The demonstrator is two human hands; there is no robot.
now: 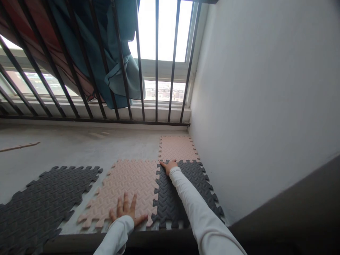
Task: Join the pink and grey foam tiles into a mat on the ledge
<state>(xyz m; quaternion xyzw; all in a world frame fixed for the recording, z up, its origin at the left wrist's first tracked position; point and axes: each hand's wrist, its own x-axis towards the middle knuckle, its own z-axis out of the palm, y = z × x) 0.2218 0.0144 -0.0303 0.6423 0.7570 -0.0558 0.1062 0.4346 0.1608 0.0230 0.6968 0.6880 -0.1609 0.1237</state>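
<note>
Spread flat with fingers apart, my left hand (pixel 127 211) presses on a pink foam floor tile (pixel 132 180) with jigsaw edges. My right hand (pixel 169 166) reaches to the upper left corner of a dark grey foam tile (pixel 191 177), where three tiles meet. One of its digits stretches left onto the seam; the rest are partly hidden, and I see nothing held. Behind the dark tile lies another pink tile (pixel 177 148), against the wall. The front pink tile and the dark tile meet along their toothed edges. My right forearm covers part of the dark tile.
Another dark grey foam piece (pixel 50 202) lies at the left, with a gap before the pink tile. A thin strip (pixel 20 147) rests on the grey floor (pixel 79 145). Dark metal railings (pixel 156 71) with a draped blue cloth (pixel 106 53) stand behind; a white wall (pixel 260 99) rises right.
</note>
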